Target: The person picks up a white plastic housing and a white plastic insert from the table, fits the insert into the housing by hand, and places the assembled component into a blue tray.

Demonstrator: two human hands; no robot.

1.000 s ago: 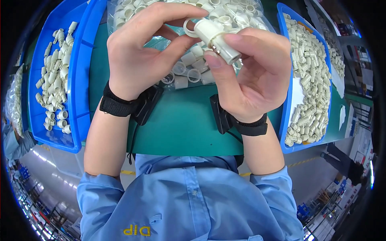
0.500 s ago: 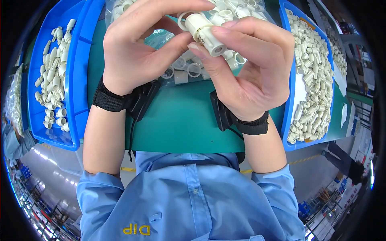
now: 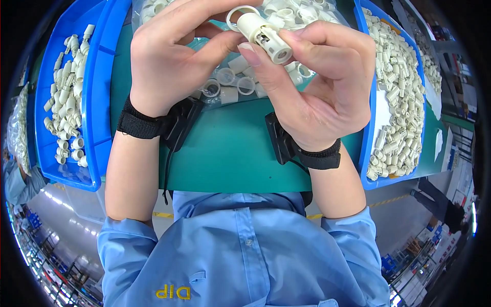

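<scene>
Above the near edge of a plastic bag (image 3: 217,102), both hands hold a cream-white cylindrical plastic fitting (image 3: 251,25) at a tilt. Its slotted end (image 3: 276,48) points toward me and shows metal pieces inside. A thin translucent ring (image 3: 230,19) stands at its far end, by the left fingers. My left hand (image 3: 166,66) is closed at that far end, its fingertips partly out of the picture. With thumb and forefinger my right hand (image 3: 327,87) pinches the slotted end from both sides. Loose white rings and caps (image 3: 246,86) lie in the bag beneath.
At the left a blue bin (image 3: 92,128) holds cream-white cylindrical parts (image 3: 66,97). Another blue bin (image 3: 364,148) at the right is heaped with smaller cream parts (image 3: 399,102). The green table mat (image 3: 230,153) lies between them. A person (image 3: 440,207) stands farther off at the right.
The fitting has turned, so its slots and inner metal now show more openly. Its near end has shifted slightly right and up, with the right fingertips still on it.
</scene>
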